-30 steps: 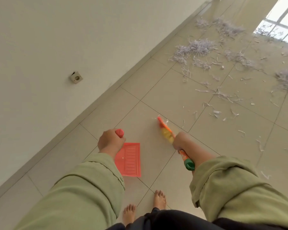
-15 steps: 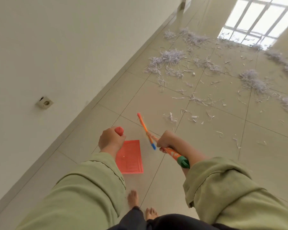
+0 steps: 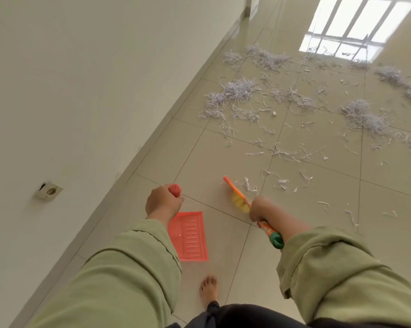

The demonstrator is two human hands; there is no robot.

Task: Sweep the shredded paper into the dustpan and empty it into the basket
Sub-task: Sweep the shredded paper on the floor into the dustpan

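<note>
Left hand [image 3: 163, 201] grips the red handle of the orange dustpan [image 3: 189, 236], which seems to hang just above the tiled floor [image 3: 318, 233]. Right hand [image 3: 258, 209] is curled round the broom [image 3: 241, 197]. Shredded paper [image 3: 237, 88] lies scattered ahead, near the wall [image 3: 81, 91].

Shredded paper [image 3: 240, 91] lies scattered across the tiled floor [image 3: 223, 150].

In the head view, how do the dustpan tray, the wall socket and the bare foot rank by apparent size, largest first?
1. Dustpan tray, clearly largest.
2. Bare foot and wall socket: they look similar, and the foot is partly hidden, so I leave them unranked.
</note>
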